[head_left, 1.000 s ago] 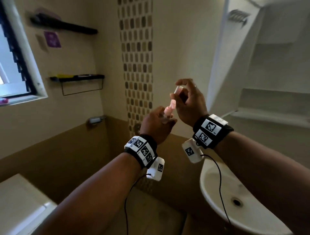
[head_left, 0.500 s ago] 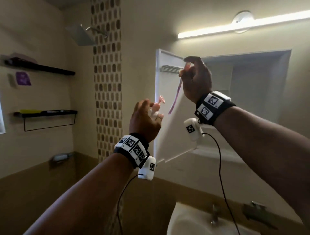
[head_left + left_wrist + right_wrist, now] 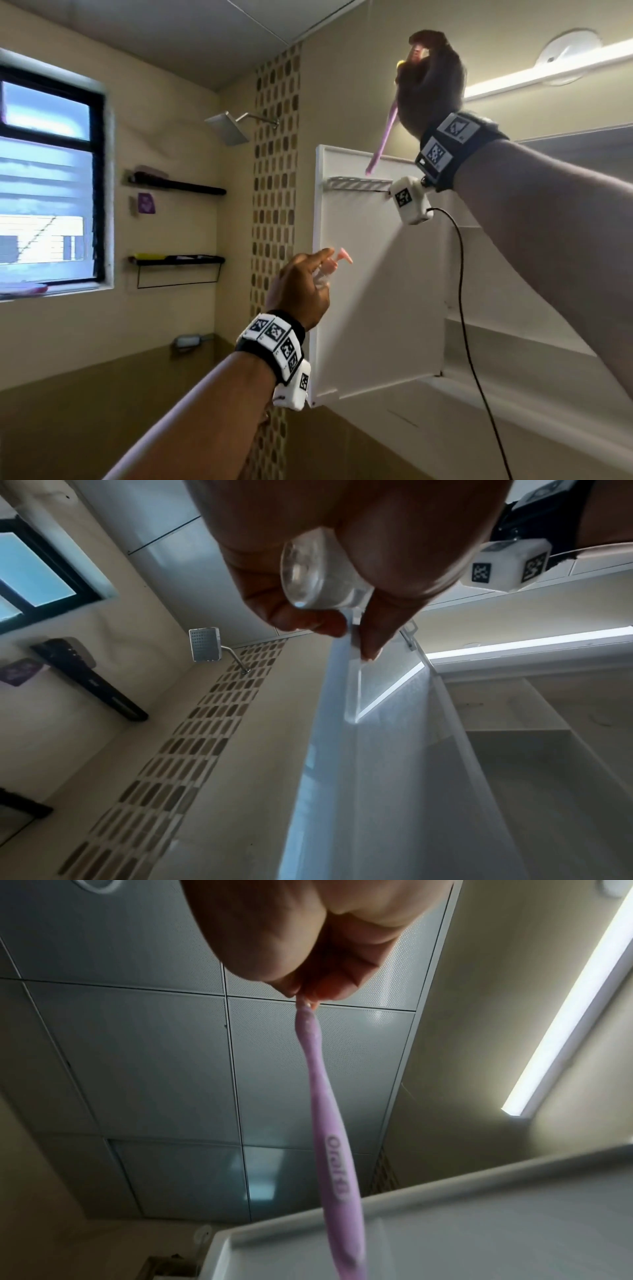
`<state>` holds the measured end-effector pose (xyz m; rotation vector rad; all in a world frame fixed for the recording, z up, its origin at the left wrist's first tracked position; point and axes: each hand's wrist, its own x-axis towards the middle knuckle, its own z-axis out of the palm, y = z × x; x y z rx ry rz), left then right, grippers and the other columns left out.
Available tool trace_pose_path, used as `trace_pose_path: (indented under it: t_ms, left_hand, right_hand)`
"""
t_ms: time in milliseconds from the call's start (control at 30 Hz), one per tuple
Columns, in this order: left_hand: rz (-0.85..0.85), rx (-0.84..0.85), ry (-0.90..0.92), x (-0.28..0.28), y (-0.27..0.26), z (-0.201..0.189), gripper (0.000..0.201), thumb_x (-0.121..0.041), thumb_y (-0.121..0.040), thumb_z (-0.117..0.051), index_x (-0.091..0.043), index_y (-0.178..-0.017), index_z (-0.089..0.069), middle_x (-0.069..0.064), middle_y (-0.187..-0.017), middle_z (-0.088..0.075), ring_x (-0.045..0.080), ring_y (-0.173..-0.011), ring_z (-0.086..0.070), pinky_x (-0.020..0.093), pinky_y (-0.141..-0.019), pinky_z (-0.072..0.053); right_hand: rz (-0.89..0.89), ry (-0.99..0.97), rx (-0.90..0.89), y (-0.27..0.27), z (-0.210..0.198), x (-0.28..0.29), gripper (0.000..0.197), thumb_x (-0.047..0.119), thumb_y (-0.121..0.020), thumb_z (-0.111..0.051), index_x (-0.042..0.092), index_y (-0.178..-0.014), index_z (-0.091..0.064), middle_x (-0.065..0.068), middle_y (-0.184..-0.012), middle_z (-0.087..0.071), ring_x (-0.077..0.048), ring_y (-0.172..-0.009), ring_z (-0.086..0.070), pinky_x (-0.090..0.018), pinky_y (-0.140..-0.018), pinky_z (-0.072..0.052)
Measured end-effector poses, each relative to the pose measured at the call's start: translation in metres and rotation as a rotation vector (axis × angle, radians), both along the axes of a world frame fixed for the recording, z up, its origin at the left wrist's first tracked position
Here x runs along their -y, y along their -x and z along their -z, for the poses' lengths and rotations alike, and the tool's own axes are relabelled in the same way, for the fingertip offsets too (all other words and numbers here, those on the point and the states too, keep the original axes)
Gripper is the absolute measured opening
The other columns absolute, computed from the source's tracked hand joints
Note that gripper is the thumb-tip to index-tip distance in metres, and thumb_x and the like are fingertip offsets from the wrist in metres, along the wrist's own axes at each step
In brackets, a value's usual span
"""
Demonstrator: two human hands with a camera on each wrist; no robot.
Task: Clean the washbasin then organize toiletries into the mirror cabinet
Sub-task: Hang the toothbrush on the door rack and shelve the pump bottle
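Observation:
My right hand [image 3: 428, 78] is raised high above the open white cabinet door [image 3: 376, 291] and pinches a purple toothbrush [image 3: 382, 140] by its head end. The handle hangs down, its tip just above the wire rack [image 3: 356, 183] on the door's inner face. In the right wrist view the toothbrush [image 3: 329, 1137] dangles from my fingertips over the door's top edge. My left hand [image 3: 301, 284] holds a small clear pump bottle [image 3: 322, 572] with a pink nozzle [image 3: 342, 257], beside the door's left edge. The cabinet's shelves [image 3: 548, 737] look bare.
A square shower head [image 3: 229, 128] juts from the tiled strip left of the cabinet. Two dark wall shelves [image 3: 178, 258] sit near the window [image 3: 48, 171]. A tube light [image 3: 548, 73] runs above the cabinet. The right wrist camera's cable [image 3: 469, 325] hangs in front of the cabinet.
My right hand has pulled the toothbrush away from the left hand and lifted it above the door. My view rose from the basin to the cabinet; the left hand keeps the bottle.

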<state>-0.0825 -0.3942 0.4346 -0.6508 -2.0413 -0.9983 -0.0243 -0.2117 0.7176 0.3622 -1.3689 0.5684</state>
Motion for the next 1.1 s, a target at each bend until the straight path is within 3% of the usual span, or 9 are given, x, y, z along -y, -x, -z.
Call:
trace_pose_path:
  t_ms: [167,300,367,467,533,833,1033,1100]
  left_hand:
    - [-0.050,-0.045,0.012,0.001,-0.003,0.002,0.059,-0.022,-0.082,-0.066,-0.055,-0.130,-0.054,-0.018,-0.110,-0.067,0.002,-0.096,-0.068,0.030,-0.084,-0.058]
    - [-0.052,-0.055,0.010,0.002,-0.001,0.002,0.063,-0.019,-0.083,-0.069,-0.062,-0.126,-0.052,-0.023,-0.110,-0.067,-0.003,-0.095,-0.066,0.028,-0.082,-0.059]
    - [-0.051,-0.064,0.002,0.003,-0.001,0.003,0.067,-0.017,-0.082,-0.071,-0.063,-0.126,-0.050,-0.024,-0.109,-0.067,-0.005,-0.095,-0.066,0.026,-0.082,-0.058]
    - [-0.042,-0.061,0.002,0.003,0.002,0.004,0.068,-0.017,-0.083,-0.073,-0.061,-0.129,-0.048,-0.022,-0.111,-0.067,-0.005,-0.092,-0.066,0.023,-0.082,-0.059]
    - [-0.038,-0.052,0.005,0.003,0.004,0.005,0.066,-0.020,-0.084,-0.074,-0.057,-0.133,-0.048,-0.021,-0.115,-0.067,-0.003,-0.096,-0.067,0.025,-0.084,-0.059]
    - [-0.037,-0.061,0.022,0.005,0.012,0.008,0.065,-0.026,-0.086,-0.072,-0.057,-0.135,-0.044,-0.018,-0.117,-0.066,0.003,-0.099,-0.066,0.030,-0.085,-0.059]
    - [-0.001,-0.044,0.051,0.008,0.016,0.008,0.057,-0.025,-0.087,-0.068,-0.059,-0.129,-0.050,-0.018,-0.116,-0.065,0.003,-0.102,-0.066,0.032,-0.084,-0.060]
    - [-0.003,-0.045,0.064,0.008,0.017,0.008,0.055,-0.026,-0.087,-0.067,-0.059,-0.128,-0.051,-0.019,-0.115,-0.065,0.003,-0.102,-0.066,0.032,-0.084,-0.059]
  right_hand:
    - [-0.038,-0.006,0.058,0.015,-0.013,0.006,0.032,0.016,-0.095,-0.059,0.020,-0.126,-0.062,0.006,-0.108,-0.072,-0.006,-0.086,-0.068,0.000,-0.061,-0.042]
    - [-0.037,-0.046,0.118,0.033,-0.011,0.007,0.034,0.015,-0.096,-0.059,0.021,-0.129,-0.062,0.004,-0.109,-0.073,-0.007,-0.083,-0.066,0.001,-0.054,-0.038]
    - [-0.029,-0.039,0.137,0.037,-0.013,0.007,0.035,0.014,-0.096,-0.059,0.022,-0.130,-0.063,0.002,-0.112,-0.073,-0.009,-0.087,-0.068,0.000,-0.060,-0.039]
    - [0.012,-0.081,0.180,0.039,-0.017,0.006,0.036,0.013,-0.096,-0.059,0.020,-0.131,-0.062,0.000,-0.120,-0.071,-0.013,-0.098,-0.068,-0.016,-0.079,-0.053]
    - [0.042,-0.116,0.196,0.038,-0.022,0.005,0.036,0.013,-0.097,-0.059,0.019,-0.132,-0.062,-0.001,-0.124,-0.070,-0.014,-0.102,-0.068,-0.021,-0.086,-0.054]
    - [0.054,-0.108,0.264,0.055,-0.020,0.009,0.035,0.013,-0.095,-0.063,0.020,-0.129,-0.065,0.000,-0.126,-0.069,-0.016,-0.103,-0.068,-0.031,-0.090,-0.058]
    - [0.208,-0.144,0.420,0.056,-0.023,0.009,0.030,0.018,-0.094,-0.064,0.019,-0.123,-0.069,-0.001,-0.128,-0.067,-0.021,-0.113,-0.064,-0.036,-0.099,-0.054]
    - [0.257,-0.230,0.505,0.057,-0.017,0.009,0.026,0.023,-0.093,-0.068,0.021,-0.118,-0.070,-0.001,-0.123,-0.069,-0.020,-0.104,-0.066,-0.032,-0.090,-0.055]
